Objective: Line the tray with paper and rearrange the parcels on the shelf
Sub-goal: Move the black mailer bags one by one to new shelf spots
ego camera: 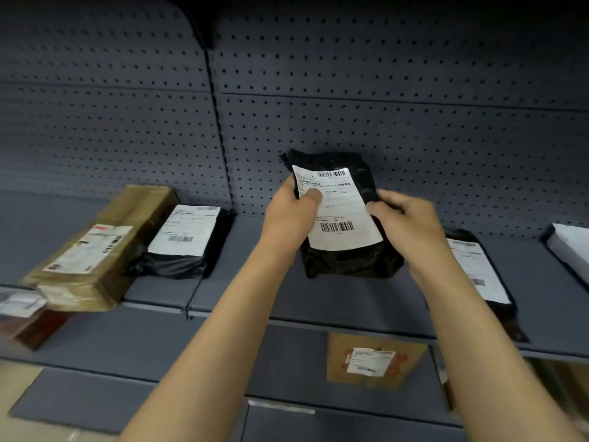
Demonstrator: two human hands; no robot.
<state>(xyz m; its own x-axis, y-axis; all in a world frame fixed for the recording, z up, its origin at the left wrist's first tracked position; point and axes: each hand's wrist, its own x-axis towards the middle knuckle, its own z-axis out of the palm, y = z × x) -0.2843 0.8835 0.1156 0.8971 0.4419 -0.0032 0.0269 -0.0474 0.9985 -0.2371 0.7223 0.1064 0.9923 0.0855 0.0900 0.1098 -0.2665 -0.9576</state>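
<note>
A black plastic parcel (345, 260) with a white shipping label stands tilted on the grey shelf (287, 295), in the middle of the view. My left hand (291, 218) grips its left edge, thumb pressed on the label. My right hand (406, 224) holds its right side. To the left lie a brown cardboard box (102, 244) and another black labelled parcel (185, 247). A third black parcel (478, 272) lies flat to the right, partly behind my right forearm. No tray or paper is visible.
A white parcel (570, 247) sits at the far right edge of the shelf. Lower shelves hold a cardboard box with a label (373, 362) and blurred boxes at the far left (25, 314). A perforated back panel (382, 106) rises behind the shelf.
</note>
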